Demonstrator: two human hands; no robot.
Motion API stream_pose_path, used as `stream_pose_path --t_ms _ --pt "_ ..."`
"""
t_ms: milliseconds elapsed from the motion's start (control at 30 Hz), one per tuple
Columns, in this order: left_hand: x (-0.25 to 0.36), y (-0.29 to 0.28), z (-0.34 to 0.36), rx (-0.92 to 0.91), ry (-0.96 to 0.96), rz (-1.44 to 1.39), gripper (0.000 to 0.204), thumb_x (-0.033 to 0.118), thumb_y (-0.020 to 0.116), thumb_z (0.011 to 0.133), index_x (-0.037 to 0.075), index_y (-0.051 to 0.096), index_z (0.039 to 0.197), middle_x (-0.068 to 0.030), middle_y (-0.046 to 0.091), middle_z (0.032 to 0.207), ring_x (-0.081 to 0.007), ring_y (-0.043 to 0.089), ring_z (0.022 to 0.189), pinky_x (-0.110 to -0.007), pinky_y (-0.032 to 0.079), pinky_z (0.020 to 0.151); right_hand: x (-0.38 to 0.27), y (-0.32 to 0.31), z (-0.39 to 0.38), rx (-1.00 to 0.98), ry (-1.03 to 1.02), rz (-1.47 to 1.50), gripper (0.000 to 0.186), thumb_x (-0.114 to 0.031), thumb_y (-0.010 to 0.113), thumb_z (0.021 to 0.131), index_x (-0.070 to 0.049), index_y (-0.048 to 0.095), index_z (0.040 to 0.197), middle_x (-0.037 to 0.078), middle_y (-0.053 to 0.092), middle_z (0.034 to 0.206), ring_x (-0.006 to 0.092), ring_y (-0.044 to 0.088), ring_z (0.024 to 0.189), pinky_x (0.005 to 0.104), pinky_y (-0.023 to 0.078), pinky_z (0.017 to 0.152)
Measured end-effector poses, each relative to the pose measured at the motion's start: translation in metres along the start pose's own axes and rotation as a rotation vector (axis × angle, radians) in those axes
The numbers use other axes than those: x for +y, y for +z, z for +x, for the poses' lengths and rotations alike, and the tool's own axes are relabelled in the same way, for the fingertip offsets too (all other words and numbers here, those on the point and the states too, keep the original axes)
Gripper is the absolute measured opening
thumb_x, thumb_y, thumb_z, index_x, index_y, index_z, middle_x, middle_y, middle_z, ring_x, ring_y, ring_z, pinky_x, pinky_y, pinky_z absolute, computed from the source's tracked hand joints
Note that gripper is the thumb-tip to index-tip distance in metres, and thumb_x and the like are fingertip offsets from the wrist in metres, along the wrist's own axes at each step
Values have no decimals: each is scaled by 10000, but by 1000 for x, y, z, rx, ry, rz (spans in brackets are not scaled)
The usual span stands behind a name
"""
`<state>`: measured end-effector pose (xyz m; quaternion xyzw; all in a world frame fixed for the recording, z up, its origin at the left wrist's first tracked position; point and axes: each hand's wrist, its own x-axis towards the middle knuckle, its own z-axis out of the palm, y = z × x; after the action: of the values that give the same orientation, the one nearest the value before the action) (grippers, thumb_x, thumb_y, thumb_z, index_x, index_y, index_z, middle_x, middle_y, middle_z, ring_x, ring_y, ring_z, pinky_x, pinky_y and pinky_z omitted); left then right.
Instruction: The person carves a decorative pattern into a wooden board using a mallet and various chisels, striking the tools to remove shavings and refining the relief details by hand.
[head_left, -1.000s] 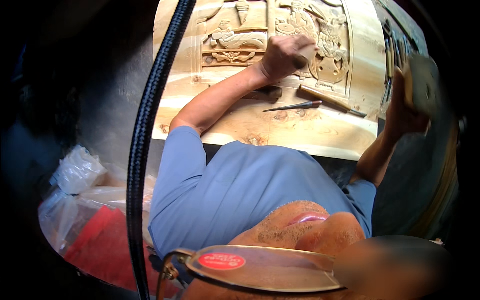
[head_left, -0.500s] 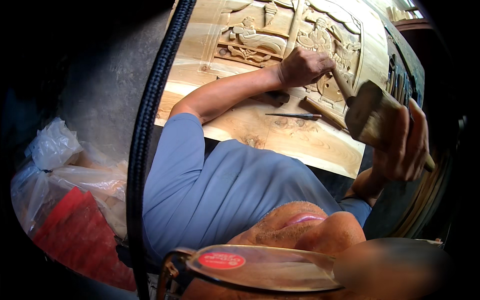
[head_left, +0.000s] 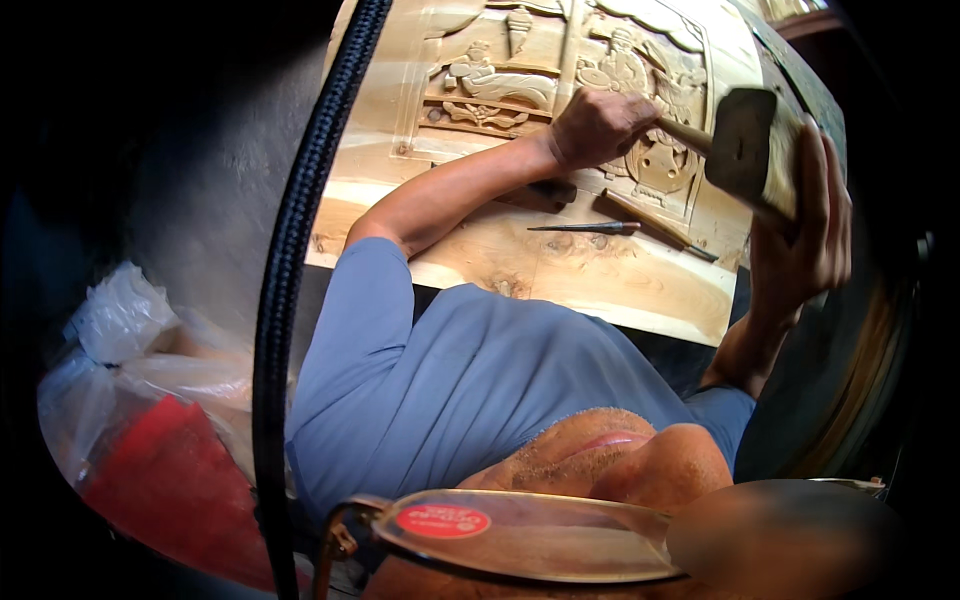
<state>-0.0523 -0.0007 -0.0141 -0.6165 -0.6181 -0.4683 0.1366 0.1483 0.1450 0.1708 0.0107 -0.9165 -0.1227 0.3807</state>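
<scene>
A pale wooden panel (head_left: pixel 385 110) with figures carved in relief lies in front of me. My left hand (head_left: pixel 600 128) is closed round a carving chisel (head_left: pixel 687 134), over the right-hand carved section. Its wooden handle points right; the blade is hidden behind my fingers. My right hand (head_left: pixel 808 235) grips a wooden mallet (head_left: pixel 743 145), the blocky head close to the chisel's handle end. Whether the two touch I cannot tell. Below my left hand, a slim pointed tool (head_left: pixel 590 228) and a wooden-handled tool (head_left: pixel 662 228) lie on the panel's plain border.
A dark wooden block (head_left: pixel 552 192) rests on the panel beneath my left forearm. Tied clear plastic bags (head_left: pixel 120 315) and a red bag or cloth (head_left: pixel 180 480) are at the lower left. A black braided cable (head_left: pixel 300 240) crosses the view at left.
My right hand has raised the mallet and turned its head more upright. The left hand keeps its hold on the chisel. The panel sits slightly further left in view.
</scene>
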Motion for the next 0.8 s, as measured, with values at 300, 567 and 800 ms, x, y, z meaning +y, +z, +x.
stream_pose_path --t_ms 300,567,800 --pt "14 -70 47 234 -237 -509 48 -23 646 987 -27 659 1033 -111 743 860 -160 755 803 -286 653 677 13 30 -76 228 694 -21 505 -323 917 790 -14 744 1150 147 780 1033 213 765 877 306 610 755" --pt "50 -136 10 128 -464 -424 257 42 620 1031 -33 545 1266 -152 756 908 -168 726 749 -284 619 696 36 97 -141 -32 1008 -76 675 -712 678 868 -264 655 1373 61 784 1086 294 764 959 421 585 833" --pt "70 -143 1 118 -539 -399 279 37 668 1003 -34 564 1252 -109 736 851 -144 717 762 -259 597 674 17 128 -151 43 670 -373 696 -696 617 908 -211 621 1408 24 753 1211 248 773 898 365 617 680"
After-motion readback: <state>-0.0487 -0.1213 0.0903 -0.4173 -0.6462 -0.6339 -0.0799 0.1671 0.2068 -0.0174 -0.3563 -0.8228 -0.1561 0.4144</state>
